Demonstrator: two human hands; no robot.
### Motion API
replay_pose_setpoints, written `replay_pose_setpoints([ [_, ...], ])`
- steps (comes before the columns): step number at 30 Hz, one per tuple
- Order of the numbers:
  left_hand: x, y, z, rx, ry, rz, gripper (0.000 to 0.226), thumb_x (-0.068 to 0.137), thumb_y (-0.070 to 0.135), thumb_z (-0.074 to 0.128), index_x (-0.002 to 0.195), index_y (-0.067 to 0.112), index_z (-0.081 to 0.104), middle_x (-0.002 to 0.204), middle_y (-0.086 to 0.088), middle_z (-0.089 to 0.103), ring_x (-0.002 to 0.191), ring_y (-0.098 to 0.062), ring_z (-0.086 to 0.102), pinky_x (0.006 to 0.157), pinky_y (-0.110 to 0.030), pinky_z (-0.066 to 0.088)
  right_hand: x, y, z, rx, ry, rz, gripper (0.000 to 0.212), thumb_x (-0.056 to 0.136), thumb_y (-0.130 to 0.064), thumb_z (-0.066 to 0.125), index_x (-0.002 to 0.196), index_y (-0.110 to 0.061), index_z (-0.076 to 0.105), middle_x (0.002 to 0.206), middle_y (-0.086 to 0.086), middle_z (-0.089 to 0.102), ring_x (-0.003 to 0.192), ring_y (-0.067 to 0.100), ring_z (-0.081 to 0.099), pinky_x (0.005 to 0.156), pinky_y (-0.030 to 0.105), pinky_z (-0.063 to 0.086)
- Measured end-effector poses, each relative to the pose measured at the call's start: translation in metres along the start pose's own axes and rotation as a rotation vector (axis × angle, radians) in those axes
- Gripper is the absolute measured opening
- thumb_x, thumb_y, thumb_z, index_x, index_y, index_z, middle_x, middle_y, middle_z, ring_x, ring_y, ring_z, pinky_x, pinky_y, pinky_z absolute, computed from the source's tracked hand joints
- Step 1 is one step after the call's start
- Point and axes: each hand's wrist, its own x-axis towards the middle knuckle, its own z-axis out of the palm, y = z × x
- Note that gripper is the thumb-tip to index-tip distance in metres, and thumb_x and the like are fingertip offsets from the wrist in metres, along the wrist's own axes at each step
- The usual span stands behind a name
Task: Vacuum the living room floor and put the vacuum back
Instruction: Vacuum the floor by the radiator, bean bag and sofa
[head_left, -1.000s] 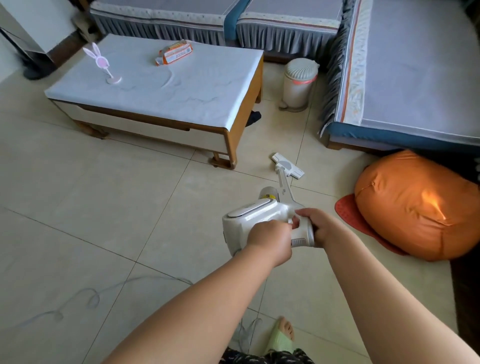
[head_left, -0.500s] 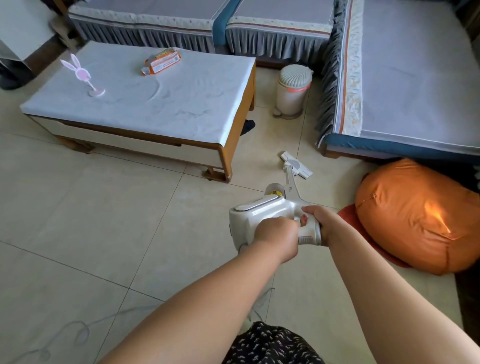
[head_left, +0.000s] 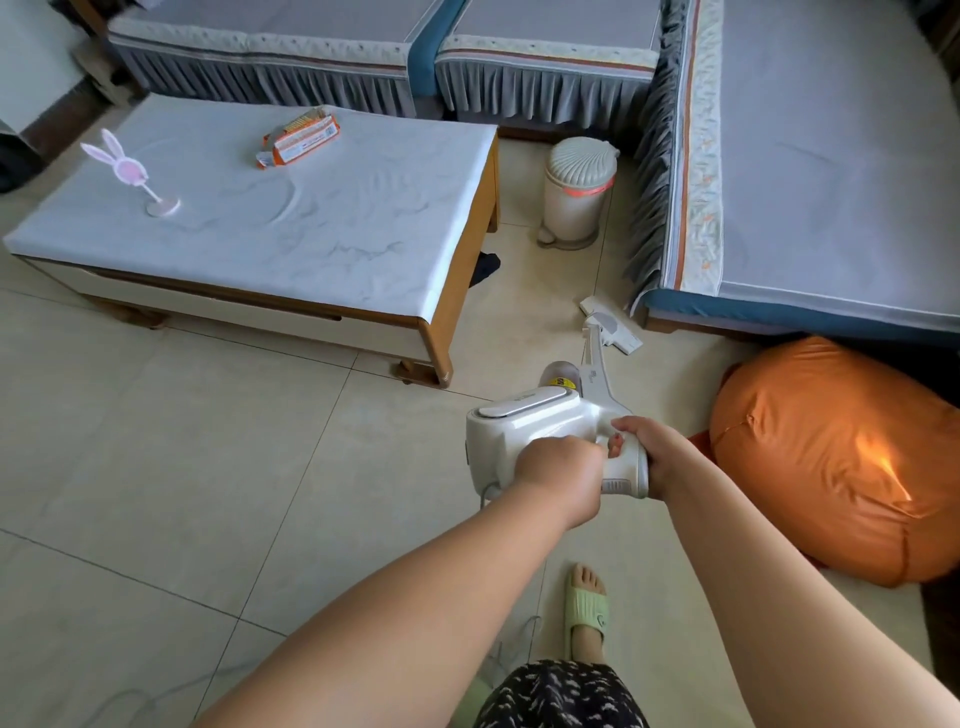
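A white stick vacuum (head_left: 530, 423) is held out in front of me over the beige tiled floor (head_left: 208, 441). My left hand (head_left: 558, 475) grips the rear of its body. My right hand (head_left: 652, 454) grips the handle end beside it. The wand slopes down and away to the white floor head (head_left: 610, 327), which lies on the tiles just off the corner of the blue sofa (head_left: 810, 208). A thin white cord (head_left: 511, 644) trails on the floor by my feet.
A low wooden coffee table (head_left: 457, 291) with a white top stands to the left, holding an orange packet (head_left: 301, 136) and a pink bunny fan (head_left: 132, 174). A cream bin (head_left: 576, 192) sits between table and sofa. An orange cushion (head_left: 831, 457) lies at right. My sandalled foot (head_left: 586, 608) is below.
The vacuum's floor head has slid forward and to the right, toward the sofa corner. I have stepped ahead, and my foot in its green sandal is in view again.
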Motion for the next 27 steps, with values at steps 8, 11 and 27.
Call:
replay_pose_setpoints([
  [8, 0.053, 0.027, -0.025, 0.021, -0.017, 0.021, 0.021, 0.085, 0.009, 0.053, 0.104, 0.016, 0.061, 0.097, -0.010, 0.064, 0.090, -0.033, 0.062, 0.066, -0.030, 0.040, 0.012, -0.057, -0.022, 0.093, -0.009, 0.026, 0.004, 0.094, -0.010, 0.052, 0.095, -0.010, 0.048, 0.050, 0.003, 0.053, 0.039, 0.009, 0.049, 0.050, 0.022, 0.048],
  [11, 0.056, 0.027, -0.031, 0.029, -0.016, 0.013, 0.024, 0.085, 0.010, 0.054, 0.106, 0.018, 0.061, 0.097, -0.009, 0.064, 0.090, -0.033, 0.062, 0.067, -0.030, 0.040, 0.008, -0.064, -0.021, 0.138, -0.064, 0.045, 0.004, 0.094, -0.010, 0.052, 0.096, -0.008, 0.049, 0.050, 0.004, 0.053, 0.038, 0.010, 0.049, 0.052, 0.023, 0.049],
  [27, -0.040, -0.058, -0.013, 0.015, -0.029, -0.072, 0.018, 0.084, 0.015, 0.055, 0.101, 0.020, 0.059, 0.086, -0.003, 0.056, 0.087, -0.029, 0.060, 0.064, -0.029, 0.037, -0.001, 0.026, 0.064, -0.019, -0.057, 0.065, 0.014, 0.084, -0.004, 0.049, 0.073, -0.010, 0.044, 0.051, 0.003, 0.045, 0.033, 0.012, 0.046, 0.042, 0.019, 0.045],
])
